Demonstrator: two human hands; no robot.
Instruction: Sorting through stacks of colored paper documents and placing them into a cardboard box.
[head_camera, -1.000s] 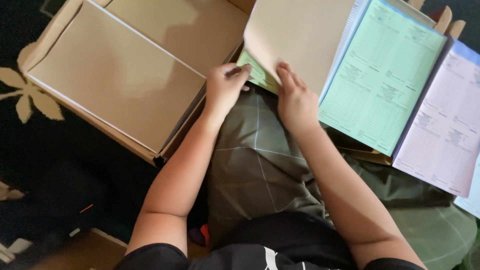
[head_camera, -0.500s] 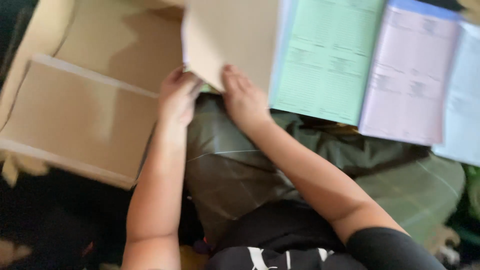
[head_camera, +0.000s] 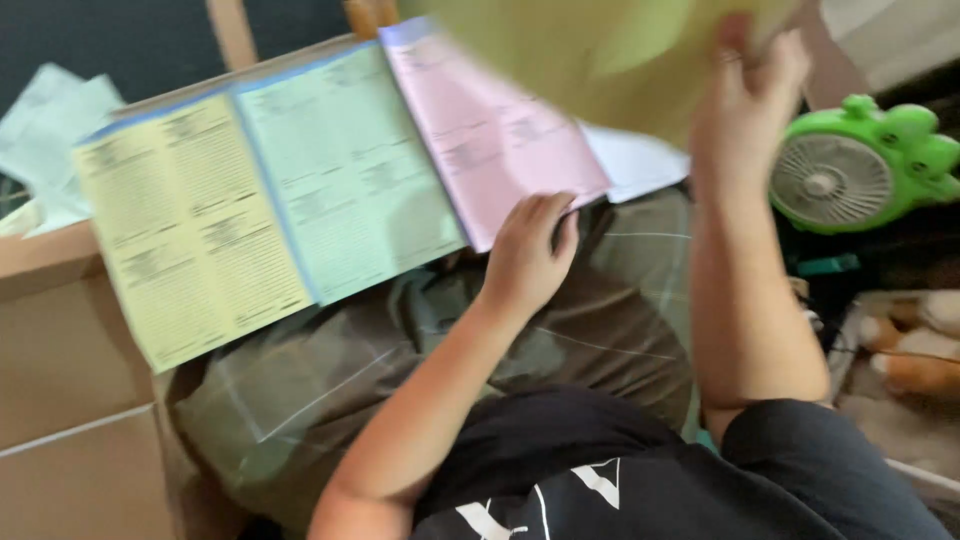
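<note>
A fan of printed paper sheets lies across my lap: a yellow sheet (head_camera: 185, 215) at left, a green sheet (head_camera: 345, 170) in the middle and a pink sheet (head_camera: 490, 130) at right. My left hand (head_camera: 528, 250) rests with its fingers curled on the lower edge of the pink sheet. My right hand (head_camera: 745, 95) is raised high at the upper right, shut on a large tan sheet (head_camera: 590, 60) that is blurred and lifted above the others. A white sheet (head_camera: 630, 160) peeks out beyond the pink one.
Flat cardboard boxes (head_camera: 65, 400) lie at the lower left. A green hand-held fan (head_camera: 860, 165) sits at the right, with a plush toy (head_camera: 910, 345) below it. An olive checked cloth (head_camera: 400, 350) covers my lap. Crumpled pale paper (head_camera: 45, 125) lies at far left.
The view has swung right. My right hand has lifted the tan sheet up and away to the right. My left hand has let go of it and now rests on the pink sheet.
</note>
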